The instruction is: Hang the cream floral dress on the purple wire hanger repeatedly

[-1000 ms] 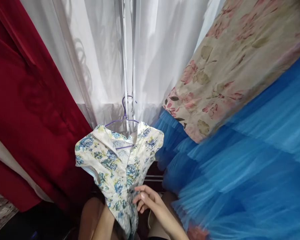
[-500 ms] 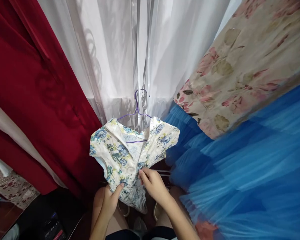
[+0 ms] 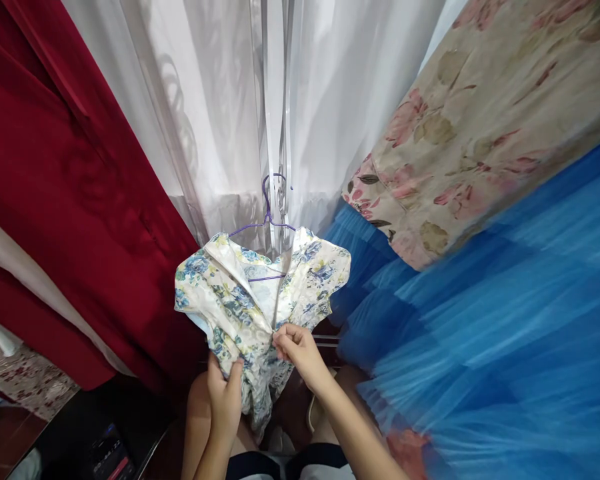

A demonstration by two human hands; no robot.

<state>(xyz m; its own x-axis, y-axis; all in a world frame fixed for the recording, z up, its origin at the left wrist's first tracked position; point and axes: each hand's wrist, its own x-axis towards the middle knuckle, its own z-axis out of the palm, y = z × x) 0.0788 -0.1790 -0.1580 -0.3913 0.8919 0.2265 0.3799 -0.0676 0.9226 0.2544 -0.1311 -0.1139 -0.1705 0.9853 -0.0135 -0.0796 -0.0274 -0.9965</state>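
Note:
A white dress with blue and yellow flowers hangs in front of me on a purple hanger. Its V-shaped neckline is open, and the lower part droops between my knees. My left hand grips the garment's left side, thumb in front and fingers partly hidden behind the cloth. At the bottom of the neckline, my right hand pinches the front edge of the dress. Whether a small fastener sits between those fingertips cannot be made out.
White drapes hang behind the hanger, with pale straps running down. Red cloth hangs at left. To the right are a pink-flowered beige cloth and blue tulle. A phone lies on a dark surface at lower left.
The dress and hanger appear slightly further left in view. My right hand has shifted a little up and left along the front edge, and the lower cloth hangs differently.

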